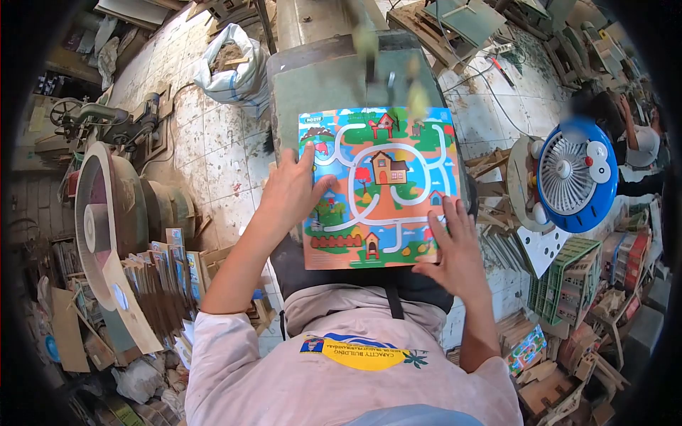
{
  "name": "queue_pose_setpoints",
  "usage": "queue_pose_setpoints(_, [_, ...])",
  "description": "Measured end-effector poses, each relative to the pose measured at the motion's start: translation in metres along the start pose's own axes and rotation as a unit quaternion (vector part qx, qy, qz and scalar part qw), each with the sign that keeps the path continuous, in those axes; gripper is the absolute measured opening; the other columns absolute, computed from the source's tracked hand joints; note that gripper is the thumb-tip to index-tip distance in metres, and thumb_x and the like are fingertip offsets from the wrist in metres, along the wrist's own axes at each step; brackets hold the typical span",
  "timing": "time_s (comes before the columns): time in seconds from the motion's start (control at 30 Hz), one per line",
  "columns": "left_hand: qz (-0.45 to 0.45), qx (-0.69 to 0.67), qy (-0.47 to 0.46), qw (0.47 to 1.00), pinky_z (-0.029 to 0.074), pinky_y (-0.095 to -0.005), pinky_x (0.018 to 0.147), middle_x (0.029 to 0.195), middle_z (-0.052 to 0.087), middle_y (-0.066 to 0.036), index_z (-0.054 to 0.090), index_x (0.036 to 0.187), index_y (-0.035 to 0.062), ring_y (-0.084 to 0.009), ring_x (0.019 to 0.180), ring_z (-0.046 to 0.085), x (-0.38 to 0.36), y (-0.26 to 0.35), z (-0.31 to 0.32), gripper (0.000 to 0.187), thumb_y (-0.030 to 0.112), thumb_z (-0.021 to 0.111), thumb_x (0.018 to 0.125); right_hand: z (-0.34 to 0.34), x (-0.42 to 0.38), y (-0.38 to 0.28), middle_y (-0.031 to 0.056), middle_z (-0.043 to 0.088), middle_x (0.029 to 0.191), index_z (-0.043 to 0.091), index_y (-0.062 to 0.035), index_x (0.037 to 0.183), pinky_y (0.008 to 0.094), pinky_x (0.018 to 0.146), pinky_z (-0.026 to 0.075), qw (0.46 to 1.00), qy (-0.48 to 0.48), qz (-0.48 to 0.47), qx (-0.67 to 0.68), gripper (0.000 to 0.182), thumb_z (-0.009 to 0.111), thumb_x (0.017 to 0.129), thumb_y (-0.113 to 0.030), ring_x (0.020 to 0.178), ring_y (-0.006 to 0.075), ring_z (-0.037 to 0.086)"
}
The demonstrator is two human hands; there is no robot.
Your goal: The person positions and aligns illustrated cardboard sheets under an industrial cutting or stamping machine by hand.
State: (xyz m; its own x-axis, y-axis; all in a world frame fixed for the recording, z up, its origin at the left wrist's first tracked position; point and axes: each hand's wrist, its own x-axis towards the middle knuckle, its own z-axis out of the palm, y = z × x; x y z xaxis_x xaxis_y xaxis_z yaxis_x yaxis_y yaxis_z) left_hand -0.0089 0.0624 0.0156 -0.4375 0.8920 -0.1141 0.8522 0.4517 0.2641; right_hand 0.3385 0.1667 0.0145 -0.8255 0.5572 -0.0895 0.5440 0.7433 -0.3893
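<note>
A square printed board with a colourful picture of houses, trees and white curving tracks lies over the near part of a dark bench and my lap. At its left edge rests my left hand, fingers apart, the thumb reaching over the print. My right hand lies on the lower right corner, its fingers spread on the surface. Blurred yellowish shapes hang in front of the board's top edge; what they are cannot be made out.
A white sack stands at the upper left, a large round machine wheel at the left. Upright thin panels sit below it. At right are a blue fan, a green crate and another person's arm.
</note>
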Motion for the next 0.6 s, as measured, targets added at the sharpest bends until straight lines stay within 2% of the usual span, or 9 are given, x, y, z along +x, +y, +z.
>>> queue_pose_setpoints(0.1, [0.010,-0.046,-0.007,0.999,0.059,-0.0511,0.083,0.116,0.059,-0.023,0.055,0.150,0.0005,-0.0457,0.101,0.070,-0.002,0.001,-0.004,0.074,0.044,0.078,0.094,-0.009,0.006,0.026,0.0194,0.030,0.173,0.055,-0.0105,0.154,0.0646,0.124,0.029,1.000,0.004,-0.021,0.009,0.107,0.090,0.064,-0.058,0.160,0.0460,0.025])
queue_pose_setpoints(0.17, [0.010,-0.042,-0.046,0.998,0.056,-0.0524,0.094,0.129,0.060,-0.025,0.061,0.146,0.0027,-0.0464,0.118,0.065,-0.002,0.003,-0.020,0.073,0.041,0.083,0.088,-0.014,0.011,0.038,0.0152,0.031,0.174,0.058,-0.0141,0.153,0.0643,0.125,0.029,0.999,0.011,-0.028,0.013,0.106,0.088,0.063,-0.061,0.160,0.0441,0.027])
queue_pose_setpoints(0.2, [0.008,-0.043,-0.045,0.998,0.056,-0.0524,0.094,0.129,0.060,-0.025,0.061,0.146,0.0027,-0.0464,0.118,0.065,-0.002,-0.006,-0.019,0.073,0.041,0.083,0.088,-0.019,0.014,0.042,0.0136,0.031,0.174,0.057,-0.0161,0.154,0.0647,0.125,0.028,1.000,-0.001,-0.027,0.006,0.107,0.088,0.062,-0.061,0.160,0.0442,0.026])
queue_pose_setpoints(0.27, [0.197,0.013,0.073,0.978,0.048,-0.0562,0.111,0.149,0.055,-0.024,0.066,0.144,0.0089,-0.0475,0.140,0.051,0.002,-0.029,-0.016,0.078,0.041,0.091,0.078,-0.024,0.019,0.054,0.0091,0.030,0.175,0.055,-0.0216,0.157,0.0656,0.126,0.026,0.999,-0.021,-0.023,0.007,0.111,0.088,0.059,-0.061,0.160,0.0451,0.024])
queue_pose_setpoints(0.3, [0.196,0.013,0.073,0.978,0.048,-0.0562,0.111,0.149,0.055,-0.024,0.066,0.144,0.0089,-0.0475,0.140,0.051,0.005,-0.034,-0.016,0.078,0.041,0.091,0.078,-0.027,0.022,0.059,0.0091,0.030,0.175,0.055,-0.0216,0.157,0.0656,0.126,0.026,0.999,-0.021,-0.024,0.007,0.111,0.088,0.059,-0.061,0.160,0.0451,0.024])
queue_pose_setpoints(0.37, [0.199,-0.009,0.018,0.980,0.035,-0.0602,0.123,0.164,0.045,-0.019,0.066,0.145,0.0154,-0.0472,0.154,0.036,0.009,-0.042,-0.015,0.088,0.042,0.096,0.066,-0.034,0.027,0.065,0.0083,0.029,0.175,0.054,-0.0226,0.158,0.0658,0.127,0.024,0.999,-0.042,-0.025,0.014,0.112,0.089,0.058,-0.059,0.161,0.0460,0.022])
queue_pose_setpoints(0.5, [0.223,-0.071,0.029,0.972,0.032,-0.0622,0.125,0.167,0.044,-0.015,0.067,0.145,0.0184,-0.0487,0.155,0.034,0.010,-0.050,0.010,0.092,0.042,0.098,0.062,-0.044,0.032,0.085,0.0049,0.028,0.177,0.053,-0.0293,0.158,0.0655,0.129,0.022,0.998,-0.051,-0.003,0.029,0.104,0.087,0.063,-0.053,0.161,0.0474,0.019])
queue_pose_setpoints(0.53, [0.220,-0.071,0.056,0.971,0.033,-0.0629,0.124,0.166,0.045,-0.015,0.067,0.145,0.0180,-0.0493,0.153,0.036,0.007,-0.047,0.014,0.093,0.042,0.098,0.060,-0.049,0.035,0.084,0.0041,0.028,0.176,0.054,-0.0306,0.157,0.0641,0.129,0.023,0.998,-0.051,0.004,0.035,0.098,0.086,0.065,-0.046,0.161,0.0474,0.019])
queue_pose_setpoints(0.6, [0.220,-0.073,0.083,0.969,0.033,-0.0635,0.124,0.164,0.047,-0.016,0.067,0.144,0.0177,-0.0499,0.152,0.037,-0.001,-0.037,0.022,0.095,0.042,0.099,0.058,-0.051,0.038,0.095,0.0038,0.029,0.176,0.056,-0.0297,0.156,0.0629,0.129,0.024,0.999,-0.036,0.007,0.035,0.097,0.086,0.066,-0.044,0.161,0.0473,0.020])
